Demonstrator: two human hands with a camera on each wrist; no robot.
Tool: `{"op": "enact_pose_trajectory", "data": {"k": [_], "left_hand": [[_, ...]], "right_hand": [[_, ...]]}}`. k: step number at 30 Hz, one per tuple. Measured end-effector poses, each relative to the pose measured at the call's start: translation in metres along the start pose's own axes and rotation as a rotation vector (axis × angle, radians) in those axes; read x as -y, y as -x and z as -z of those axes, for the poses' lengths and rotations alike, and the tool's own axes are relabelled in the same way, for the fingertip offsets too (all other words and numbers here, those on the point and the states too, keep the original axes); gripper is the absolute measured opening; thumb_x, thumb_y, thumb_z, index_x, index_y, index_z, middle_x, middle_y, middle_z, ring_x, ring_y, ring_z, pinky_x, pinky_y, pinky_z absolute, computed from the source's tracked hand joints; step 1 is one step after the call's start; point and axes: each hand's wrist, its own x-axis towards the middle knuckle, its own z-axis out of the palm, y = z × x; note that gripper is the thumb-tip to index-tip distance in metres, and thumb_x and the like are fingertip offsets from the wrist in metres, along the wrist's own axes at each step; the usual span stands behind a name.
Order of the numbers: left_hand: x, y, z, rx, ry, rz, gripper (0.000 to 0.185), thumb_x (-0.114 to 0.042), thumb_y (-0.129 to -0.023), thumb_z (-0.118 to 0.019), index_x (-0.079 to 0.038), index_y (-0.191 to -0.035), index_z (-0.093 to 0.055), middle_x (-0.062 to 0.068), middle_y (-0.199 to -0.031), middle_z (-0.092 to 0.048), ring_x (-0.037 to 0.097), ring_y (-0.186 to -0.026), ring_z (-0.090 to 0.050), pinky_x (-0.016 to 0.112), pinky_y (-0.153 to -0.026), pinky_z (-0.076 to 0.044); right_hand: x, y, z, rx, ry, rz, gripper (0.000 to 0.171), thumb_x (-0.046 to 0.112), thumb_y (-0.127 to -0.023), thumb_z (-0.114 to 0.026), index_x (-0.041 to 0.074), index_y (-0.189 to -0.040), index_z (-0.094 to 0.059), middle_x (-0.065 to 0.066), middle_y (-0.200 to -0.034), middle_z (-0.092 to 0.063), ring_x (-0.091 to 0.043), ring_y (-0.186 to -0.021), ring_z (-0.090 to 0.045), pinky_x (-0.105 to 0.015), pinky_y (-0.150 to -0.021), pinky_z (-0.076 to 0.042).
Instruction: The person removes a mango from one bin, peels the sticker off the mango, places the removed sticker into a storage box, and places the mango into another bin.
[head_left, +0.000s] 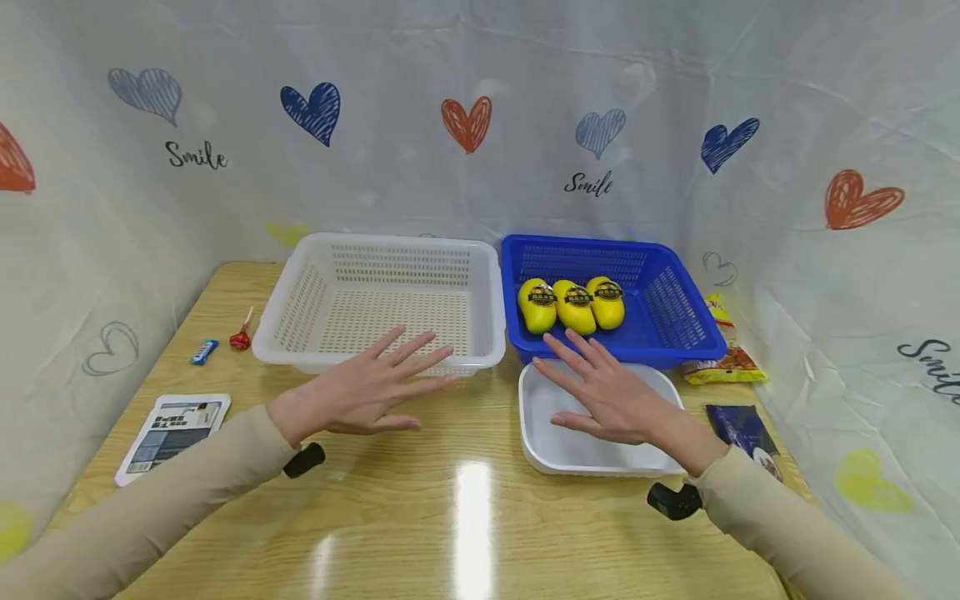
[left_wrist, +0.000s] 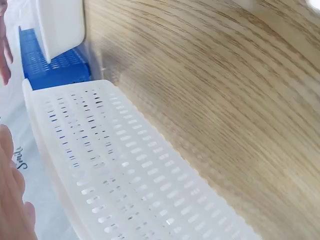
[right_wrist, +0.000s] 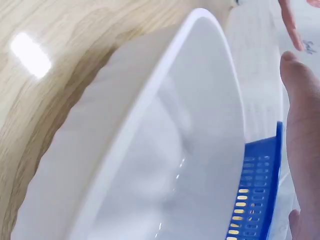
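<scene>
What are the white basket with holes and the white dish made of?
The white slotted basket looks like matte moulded plastic: thin walls, rows of punched slots. The white rectangular dish under the right hand looks smooth and glossy, maybe plastic or ceramic; I cannot tell which.

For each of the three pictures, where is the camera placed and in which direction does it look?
Head: on the person's head, facing forward and down at the table; both forearms, left hand and right hand show.
Left wrist: low, facing the white basket; fingers show at the edge.
Right wrist: just above the white tray; fingers show.
Shared: the blue basket shows in all three.
</scene>
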Motion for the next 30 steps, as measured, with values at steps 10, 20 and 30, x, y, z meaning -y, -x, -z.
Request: {"op": "enact_pose_trajectory", "data": {"k": [10, 20, 30], "left_hand": [[-0.005, -0.003, 0.008, -0.032, 0.201, 0.140, 0.068, -0.049, -0.102, -0.040, -0.023, -0.158, -0.013, 0.009, -0.164, -0.006, 0.034, -0.149, -0.004, 0.060, -0.116, -0.009], [-0.023, -0.019, 0.013, -0.042, 0.277, 0.140, 0.068, -0.045, -0.102, -0.043, -0.021, -0.158, -0.014, 0.007, -0.164, -0.002, 0.033, -0.149, -0.002, 0.056, -0.118, -0.003], [-0.030, -0.020, 0.015, -0.026, 0.276, 0.137, 0.068, -0.047, -0.103, -0.040, -0.022, -0.159, -0.010, 0.008, -0.164, -0.002, 0.030, -0.149, 0.003, 0.056, -0.118, -0.006]], "right_hand": [[-0.087, -0.035, 0.040, -0.097, -0.489, -0.576, 0.055, 0.036, -0.107, -0.035, 0.006, -0.153, -0.031, -0.019, -0.156, -0.029, -0.041, -0.141, -0.027, -0.059, -0.113, -0.024], [-0.157, -0.058, 0.019, 0.189, -0.609, -0.811, 0.061, 0.025, -0.107, -0.036, -0.007, -0.152, -0.012, -0.032, -0.155, -0.016, -0.049, -0.141, -0.017, -0.060, -0.113, -0.019], [-0.166, -0.060, 0.007, 0.167, -0.497, -0.812, 0.046, 0.018, -0.102, -0.050, -0.009, -0.138, -0.046, -0.032, -0.140, -0.043, -0.047, -0.127, -0.041, -0.058, -0.105, -0.037]]}}
